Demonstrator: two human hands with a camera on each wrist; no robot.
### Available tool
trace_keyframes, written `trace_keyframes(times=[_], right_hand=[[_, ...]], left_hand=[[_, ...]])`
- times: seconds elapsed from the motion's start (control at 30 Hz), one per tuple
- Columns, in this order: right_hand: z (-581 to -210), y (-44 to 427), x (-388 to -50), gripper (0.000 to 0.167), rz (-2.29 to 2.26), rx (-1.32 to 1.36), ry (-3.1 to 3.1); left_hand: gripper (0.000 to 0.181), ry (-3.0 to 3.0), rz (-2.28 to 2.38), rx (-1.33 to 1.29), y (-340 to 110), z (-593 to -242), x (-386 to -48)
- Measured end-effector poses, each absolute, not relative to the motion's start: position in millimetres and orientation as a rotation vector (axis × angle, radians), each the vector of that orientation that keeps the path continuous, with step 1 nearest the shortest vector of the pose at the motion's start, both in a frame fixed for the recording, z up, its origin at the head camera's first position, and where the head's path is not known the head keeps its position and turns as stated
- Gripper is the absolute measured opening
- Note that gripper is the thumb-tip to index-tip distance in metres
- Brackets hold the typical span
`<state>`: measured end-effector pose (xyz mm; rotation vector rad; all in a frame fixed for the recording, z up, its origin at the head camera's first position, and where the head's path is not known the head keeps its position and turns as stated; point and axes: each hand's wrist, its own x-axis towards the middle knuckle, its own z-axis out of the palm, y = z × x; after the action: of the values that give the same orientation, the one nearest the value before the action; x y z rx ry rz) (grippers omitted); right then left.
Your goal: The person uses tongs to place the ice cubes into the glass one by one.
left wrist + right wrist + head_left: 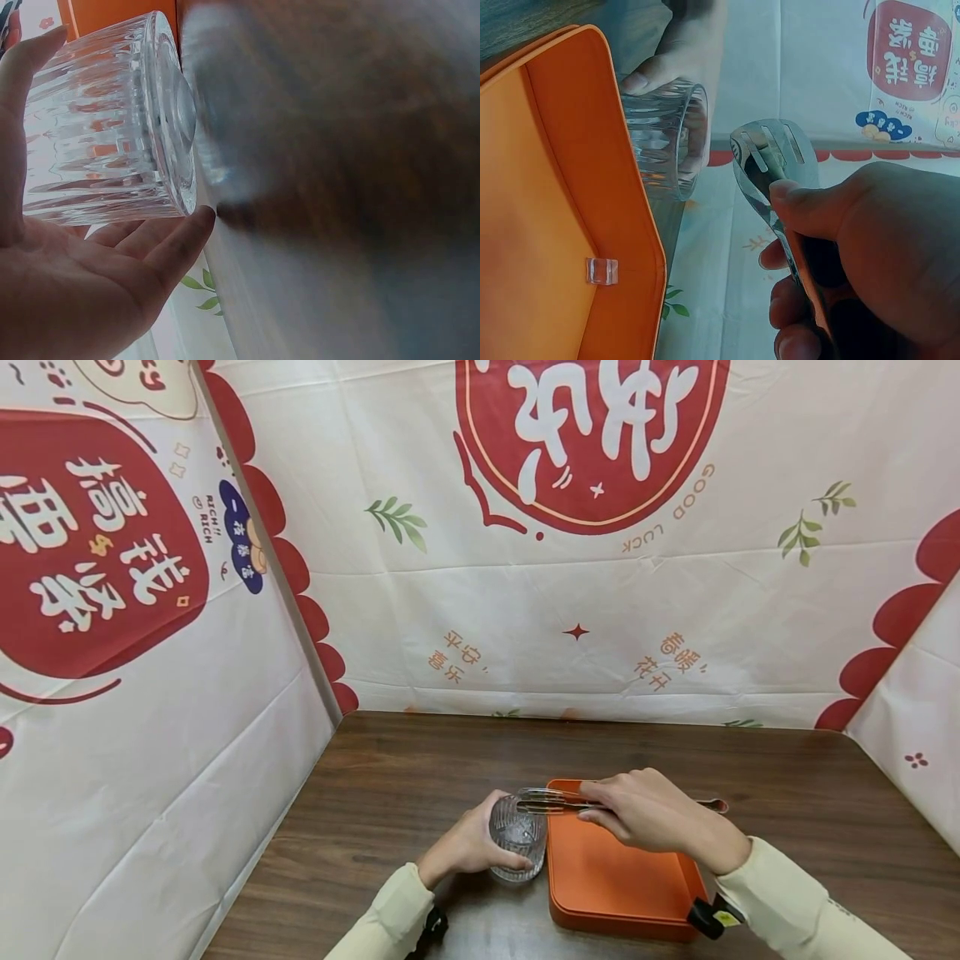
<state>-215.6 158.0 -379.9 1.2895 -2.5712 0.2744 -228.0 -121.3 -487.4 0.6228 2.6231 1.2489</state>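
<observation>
My left hand (477, 839) holds a clear ribbed drinking glass (517, 837), thumb on the near side and fingers on the far side. In the left wrist view the glass (112, 127) stands at the table surface; whether its base touches is unclear. Metal serving tongs (551, 804) with slotted ends are gripped in my right hand (645, 810). Their ends hover near the glass rim, nothing visible between them. Below the right hand lies an orange tray (622, 885). A small clear cube (601, 271) sits inside it by the wall, seen in the right wrist view.
The brown wooden table (375, 777) reaches back to a white printed cloth (525, 610), with another cloth (225, 760) along the left side. The orange tray's raised wall stands just right of the glass. A black strap (708, 917) hangs at the right wrist.
</observation>
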Motion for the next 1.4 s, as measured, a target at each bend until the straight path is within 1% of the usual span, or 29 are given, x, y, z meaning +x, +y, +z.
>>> trace_keyframes(times=[0.2, 0.33, 0.6, 0.87, 1.4], right_hand=[[-382, 164, -215, 0.027, 0.264, 1.256, -2.633], [-383, 169, -215, 0.023, 0.251, 1.214, -2.709], [-388, 182, -218, 0.041, 0.206, 1.1, -2.847], [-391, 188, -219, 0.045, 0.186, 1.061, -2.925], [-399, 189, -228, 0.061, 0.125, 1.026, -3.08]], left_hand=[[0.082, 2.627, 1.247, 0.623, -121, -489, -228], [0.081, 2.609, 1.27, 0.63, -122, -490, -228], [0.082, 2.592, 1.293, 0.635, -122, -492, -229], [0.084, 2.612, 1.257, 0.64, -121, -492, -230], [0.085, 2.643, 1.211, 0.647, -122, -489, -230]])
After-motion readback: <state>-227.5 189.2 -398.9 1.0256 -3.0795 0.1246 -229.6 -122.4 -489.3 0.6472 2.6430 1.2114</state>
